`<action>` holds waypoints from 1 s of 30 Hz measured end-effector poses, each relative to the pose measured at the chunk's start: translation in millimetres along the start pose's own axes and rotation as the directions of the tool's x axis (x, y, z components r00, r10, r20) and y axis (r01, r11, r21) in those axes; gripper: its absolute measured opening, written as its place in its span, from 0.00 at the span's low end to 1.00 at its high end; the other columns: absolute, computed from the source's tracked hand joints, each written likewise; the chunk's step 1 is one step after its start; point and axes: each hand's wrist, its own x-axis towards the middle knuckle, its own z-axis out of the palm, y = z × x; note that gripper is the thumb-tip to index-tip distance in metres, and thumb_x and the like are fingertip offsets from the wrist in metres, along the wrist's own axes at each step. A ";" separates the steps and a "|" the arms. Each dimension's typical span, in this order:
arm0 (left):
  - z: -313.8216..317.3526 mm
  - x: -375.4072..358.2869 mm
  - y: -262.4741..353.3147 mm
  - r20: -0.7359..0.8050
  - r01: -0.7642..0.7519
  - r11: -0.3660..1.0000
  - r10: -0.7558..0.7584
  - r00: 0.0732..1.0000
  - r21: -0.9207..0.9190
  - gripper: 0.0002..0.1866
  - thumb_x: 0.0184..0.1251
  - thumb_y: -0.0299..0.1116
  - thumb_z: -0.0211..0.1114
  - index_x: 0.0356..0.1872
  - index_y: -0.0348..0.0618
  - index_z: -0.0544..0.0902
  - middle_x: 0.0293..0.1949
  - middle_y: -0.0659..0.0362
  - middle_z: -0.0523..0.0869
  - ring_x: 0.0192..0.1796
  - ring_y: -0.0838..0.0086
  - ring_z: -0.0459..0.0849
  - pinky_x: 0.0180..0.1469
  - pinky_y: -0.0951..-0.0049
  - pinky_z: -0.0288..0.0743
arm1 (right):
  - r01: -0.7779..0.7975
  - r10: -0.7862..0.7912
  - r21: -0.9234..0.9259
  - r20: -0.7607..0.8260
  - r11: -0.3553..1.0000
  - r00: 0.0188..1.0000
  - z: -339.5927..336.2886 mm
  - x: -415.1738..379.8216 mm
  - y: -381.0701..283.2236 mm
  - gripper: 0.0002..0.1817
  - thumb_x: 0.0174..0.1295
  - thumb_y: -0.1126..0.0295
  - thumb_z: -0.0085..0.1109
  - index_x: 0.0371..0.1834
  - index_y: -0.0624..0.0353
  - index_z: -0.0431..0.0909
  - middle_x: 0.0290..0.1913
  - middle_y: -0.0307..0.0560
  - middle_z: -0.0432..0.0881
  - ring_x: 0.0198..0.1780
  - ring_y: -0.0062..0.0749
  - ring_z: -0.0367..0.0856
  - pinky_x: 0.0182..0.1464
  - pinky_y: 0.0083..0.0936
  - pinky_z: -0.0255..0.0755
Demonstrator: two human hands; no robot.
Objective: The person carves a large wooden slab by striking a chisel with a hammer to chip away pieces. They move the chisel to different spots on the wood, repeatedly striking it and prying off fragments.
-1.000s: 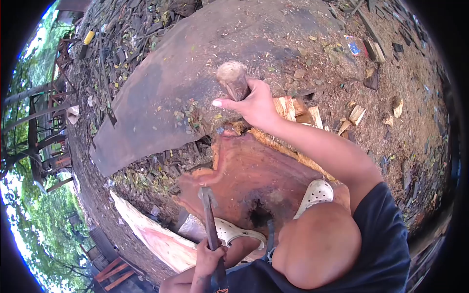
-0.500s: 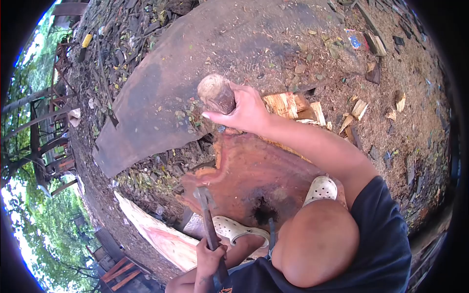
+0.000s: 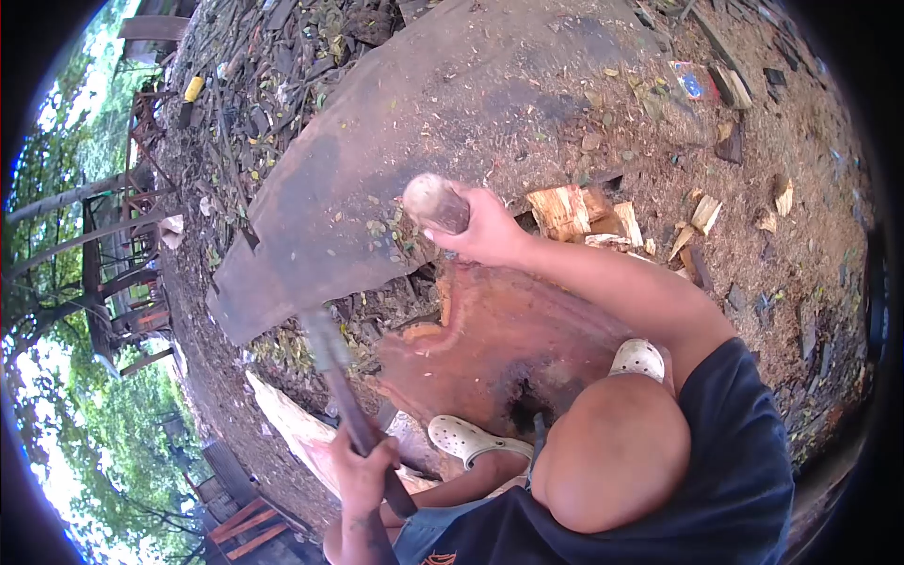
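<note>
My left hand (image 3: 363, 466), at the lower left, is wrapped round the dark handle of an axe (image 3: 356, 414). Its grey head is blurred and points up and left, off the left edge of a reddish wood slab (image 3: 499, 330). My right hand (image 3: 490, 231) reaches in from the right and grips a short round piece of wood (image 3: 436, 201) with a pale cut end, thumb along the near side. That piece is over the far edge of the slab. A dark hollow (image 3: 532, 405) shows in the slab near my feet.
White clogs (image 3: 471, 441) are on my feet beside the slab, with a bent knee (image 3: 612, 461) in front. Split wood chunks (image 3: 565, 212) lie past my right forearm. A flat brown sheet (image 3: 377, 141) covers the ground ahead. A long pale split log (image 3: 292, 424) lies at left.
The axe head has swung left, away from over the slab, and my left hand has moved left and up. My right hand still holds the wood piece; the view has shifted slightly.
</note>
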 end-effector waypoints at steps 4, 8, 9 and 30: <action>-10.8 -1.4 11.2 -0.029 -0.122 0.990 0.120 0.992 -0.074 0.21 0.49 0.27 0.65 0.45 0.30 0.70 0.18 0.58 0.75 0.17 0.75 0.74 0.21 0.79 0.69 | -0.015 0.017 0.022 -0.075 1.000 0.997 -6.7 8.1 -5.0 0.21 0.44 0.65 0.67 0.38 0.68 0.77 0.34 0.59 0.82 0.38 0.46 0.83 0.43 0.33 0.74; 8.6 -3.1 1.0 -0.004 -0.072 0.991 0.072 0.997 -0.112 0.25 0.52 0.29 0.64 0.50 0.28 0.67 0.17 0.58 0.74 0.15 0.75 0.73 0.18 0.79 0.68 | -0.018 0.019 -0.012 0.035 1.000 0.999 -11.9 7.9 -5.0 0.23 0.44 0.65 0.68 0.41 0.68 0.77 0.37 0.56 0.82 0.40 0.39 0.82 0.46 0.30 0.72; 11.8 0.1 -6.2 0.039 -0.025 0.997 0.028 0.999 -0.079 0.24 0.53 0.29 0.64 0.49 0.29 0.68 0.17 0.58 0.74 0.15 0.76 0.73 0.19 0.79 0.67 | -0.044 0.046 -0.022 0.089 0.999 0.995 -11.4 6.9 -8.0 0.24 0.45 0.65 0.69 0.44 0.67 0.77 0.39 0.54 0.82 0.42 0.35 0.81 0.49 0.28 0.71; 46.0 65.9 79.5 0.166 -0.313 0.781 0.266 0.950 0.540 0.12 0.48 0.29 0.62 0.33 0.32 0.76 0.25 0.56 0.78 0.30 0.70 0.79 0.34 0.68 0.73 | -0.174 0.197 -0.126 0.207 0.977 0.958 -1.2 8.1 -31.9 0.21 0.44 0.72 0.64 0.43 0.70 0.75 0.33 0.55 0.80 0.35 0.32 0.81 0.40 0.29 0.74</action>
